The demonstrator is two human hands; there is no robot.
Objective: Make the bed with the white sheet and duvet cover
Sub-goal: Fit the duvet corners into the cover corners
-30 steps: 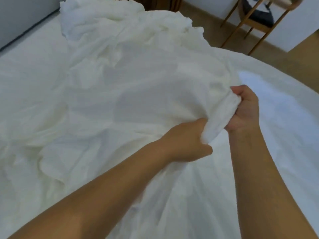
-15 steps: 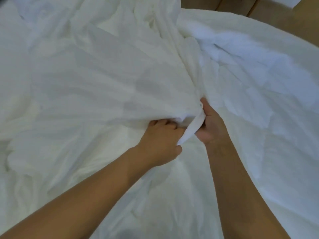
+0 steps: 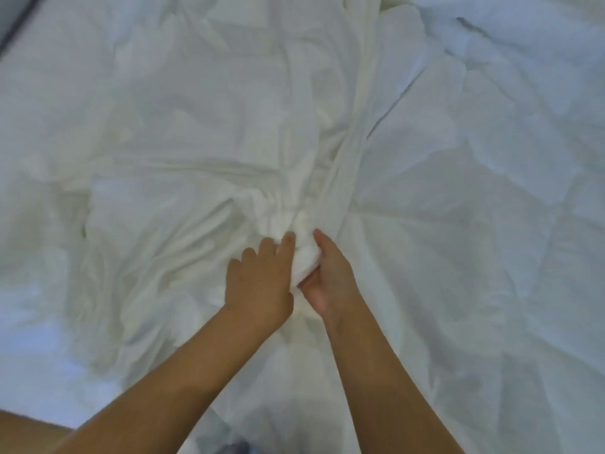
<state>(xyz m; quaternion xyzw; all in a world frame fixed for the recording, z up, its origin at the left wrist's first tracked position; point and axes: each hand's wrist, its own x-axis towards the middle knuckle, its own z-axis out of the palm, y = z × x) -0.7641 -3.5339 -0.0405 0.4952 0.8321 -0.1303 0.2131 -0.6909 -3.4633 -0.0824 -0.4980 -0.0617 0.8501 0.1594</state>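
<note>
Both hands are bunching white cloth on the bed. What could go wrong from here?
1. The left hand and right hand hold only a small wad of the white cloth; the grip could slip under a pull.
2. A long twisted fold runs up from the wad, so pulling may tighten the tangle instead of spreading it.

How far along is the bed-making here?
Early on. Done: the white bedding is laid out, but crumpled everywhere. In hand: the left hand and right hand grip a gathered bunch of it. Left: spreading it flat and smoothing the folds.
</note>
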